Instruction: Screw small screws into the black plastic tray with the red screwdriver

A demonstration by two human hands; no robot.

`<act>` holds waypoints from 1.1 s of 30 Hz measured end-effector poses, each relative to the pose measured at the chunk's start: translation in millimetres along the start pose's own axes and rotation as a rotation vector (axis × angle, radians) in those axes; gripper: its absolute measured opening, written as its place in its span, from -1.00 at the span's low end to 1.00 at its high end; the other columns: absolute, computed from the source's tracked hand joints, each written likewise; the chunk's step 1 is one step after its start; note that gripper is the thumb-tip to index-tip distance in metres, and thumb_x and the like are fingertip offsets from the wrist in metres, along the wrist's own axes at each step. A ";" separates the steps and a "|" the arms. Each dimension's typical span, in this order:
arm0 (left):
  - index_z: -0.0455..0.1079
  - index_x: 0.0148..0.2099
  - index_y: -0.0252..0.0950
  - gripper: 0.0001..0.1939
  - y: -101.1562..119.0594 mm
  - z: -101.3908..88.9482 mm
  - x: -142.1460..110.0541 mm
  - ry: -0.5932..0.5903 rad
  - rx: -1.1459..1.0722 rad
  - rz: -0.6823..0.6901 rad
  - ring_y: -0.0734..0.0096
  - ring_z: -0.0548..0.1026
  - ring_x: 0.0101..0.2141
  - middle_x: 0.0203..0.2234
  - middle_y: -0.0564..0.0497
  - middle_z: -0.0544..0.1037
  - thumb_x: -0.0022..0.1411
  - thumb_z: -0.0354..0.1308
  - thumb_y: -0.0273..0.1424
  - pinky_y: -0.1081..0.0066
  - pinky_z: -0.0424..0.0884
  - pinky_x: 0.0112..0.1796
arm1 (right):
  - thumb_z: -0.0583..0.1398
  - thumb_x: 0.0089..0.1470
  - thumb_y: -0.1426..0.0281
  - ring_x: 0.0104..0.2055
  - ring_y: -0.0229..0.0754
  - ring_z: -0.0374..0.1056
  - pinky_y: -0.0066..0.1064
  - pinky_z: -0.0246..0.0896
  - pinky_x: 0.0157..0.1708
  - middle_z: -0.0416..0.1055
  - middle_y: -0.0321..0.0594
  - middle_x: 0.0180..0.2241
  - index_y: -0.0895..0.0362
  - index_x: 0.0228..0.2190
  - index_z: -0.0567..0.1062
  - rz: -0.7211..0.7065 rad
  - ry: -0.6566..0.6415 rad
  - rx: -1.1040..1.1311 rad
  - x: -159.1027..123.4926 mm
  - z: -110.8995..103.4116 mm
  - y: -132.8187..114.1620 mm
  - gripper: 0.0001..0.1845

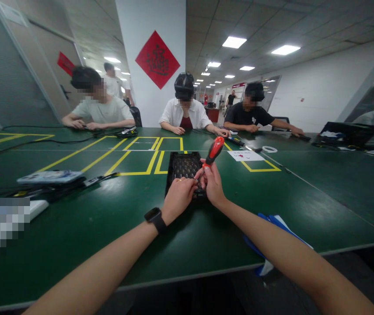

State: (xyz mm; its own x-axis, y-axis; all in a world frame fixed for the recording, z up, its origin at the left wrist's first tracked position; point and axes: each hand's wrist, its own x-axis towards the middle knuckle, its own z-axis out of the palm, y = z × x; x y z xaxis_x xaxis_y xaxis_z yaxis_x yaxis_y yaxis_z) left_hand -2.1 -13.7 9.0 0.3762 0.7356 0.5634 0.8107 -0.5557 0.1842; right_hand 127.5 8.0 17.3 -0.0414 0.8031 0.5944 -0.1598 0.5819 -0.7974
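Note:
A screwdriver (215,151) with a red and black handle leans in my right hand (213,183), whose fingers are wrapped around its lower part. Its tip is hidden behind my fingers. Under both hands lies a black tray-like case (184,162) with a patterned floor, flat on the green table. My left hand (180,192) rests over the case's near left side. Its thumb and fingers are pinched close to the screwdriver's lower end, and what they hold, if anything, is too small to make out. A dark watch sits on the left wrist.
On the left lie a light blue box (49,176) and black cables (50,192). A white sheet (245,155) and another screwdriver (237,141) are to the right. Blue-and-white cloth (280,225) lies beneath my right forearm. Several people sit across the green table (134,218).

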 end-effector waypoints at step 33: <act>0.29 -0.31 -0.28 -0.90 2.2 -0.9 -2.7 0.032 0.081 -0.011 0.30 0.38 -0.32 -0.39 0.00 0.47 0.17 0.12 -0.37 0.32 0.21 -0.28 | 0.05 0.14 0.19 -0.67 -0.45 0.09 -0.61 0.01 -0.68 0.27 -0.42 -0.56 0.10 -0.10 0.24 -0.015 -0.029 -0.022 0.3 1.6 -1.8 -0.66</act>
State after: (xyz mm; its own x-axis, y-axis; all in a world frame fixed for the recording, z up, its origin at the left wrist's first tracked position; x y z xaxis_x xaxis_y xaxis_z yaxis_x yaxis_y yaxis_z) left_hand -1.7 -17.3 8.5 0.3533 0.7279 0.5877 0.8491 -0.5132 0.1252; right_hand 126.3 6.9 19.1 -0.0679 0.7901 0.6092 -0.1390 0.5971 -0.7900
